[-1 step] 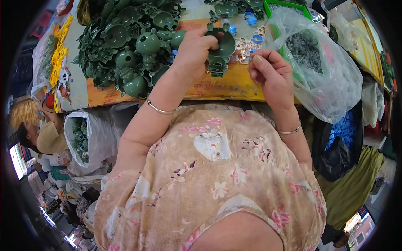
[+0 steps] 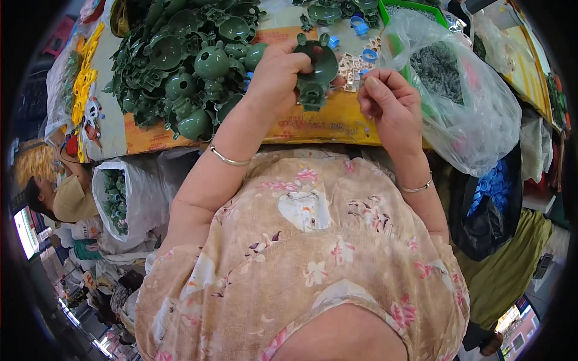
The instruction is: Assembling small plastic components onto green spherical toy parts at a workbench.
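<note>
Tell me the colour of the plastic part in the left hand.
Dark green plastic part, held by the left hand; head view.

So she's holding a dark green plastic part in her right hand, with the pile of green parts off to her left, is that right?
Not quite. The head view shows the dark green plastic part held in her left hand, not her right hand, whose fingers are pinched together beside it. The pile of green parts does lie to her left.

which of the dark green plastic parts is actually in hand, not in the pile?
The round, flat one with small lugs, gripped in the left hand above the table edge. The rest lie heaped in the green pile further left.
</note>
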Motion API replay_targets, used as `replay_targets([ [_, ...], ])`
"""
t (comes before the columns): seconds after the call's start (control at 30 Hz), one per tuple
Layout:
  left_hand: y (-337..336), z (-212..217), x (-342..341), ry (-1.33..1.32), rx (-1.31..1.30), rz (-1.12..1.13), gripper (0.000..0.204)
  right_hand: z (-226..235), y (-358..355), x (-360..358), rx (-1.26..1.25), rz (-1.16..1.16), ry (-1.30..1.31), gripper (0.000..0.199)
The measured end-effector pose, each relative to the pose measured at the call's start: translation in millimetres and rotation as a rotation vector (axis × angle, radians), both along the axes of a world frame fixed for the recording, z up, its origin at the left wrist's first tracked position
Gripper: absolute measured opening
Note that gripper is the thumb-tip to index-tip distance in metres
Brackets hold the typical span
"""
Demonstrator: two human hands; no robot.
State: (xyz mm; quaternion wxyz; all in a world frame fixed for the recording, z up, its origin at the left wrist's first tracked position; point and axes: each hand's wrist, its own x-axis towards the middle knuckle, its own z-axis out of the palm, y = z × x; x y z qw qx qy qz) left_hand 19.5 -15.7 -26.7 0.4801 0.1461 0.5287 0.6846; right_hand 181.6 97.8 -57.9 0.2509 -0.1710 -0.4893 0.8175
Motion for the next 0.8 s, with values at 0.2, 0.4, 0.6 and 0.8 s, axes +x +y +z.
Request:
replay_targets([
  [0.2, -12, -3, 9, -0.047, 0.063, -0.062, 0.037, -7, -2, -7, -0.047, -0.061, -0.002, 0.012],
  [0.4, -15, -16, 23, 0.036, 0.017, -0.127, 0.029, -13, -7, -7, -0.074, -0.070, -0.038, 0.009],
  [0.6, -16, -23, 22, -0.044, -0.006, -0.106, 0.029, -20, -17, -9, 0.172, -0.199, -0.028, 0.004],
  [0.8, -15, -21, 23, -0.053, -0.066, -0.125, 0.031, -25, -20, -6, 0.413, -0.250, -0.033, 0.007],
])
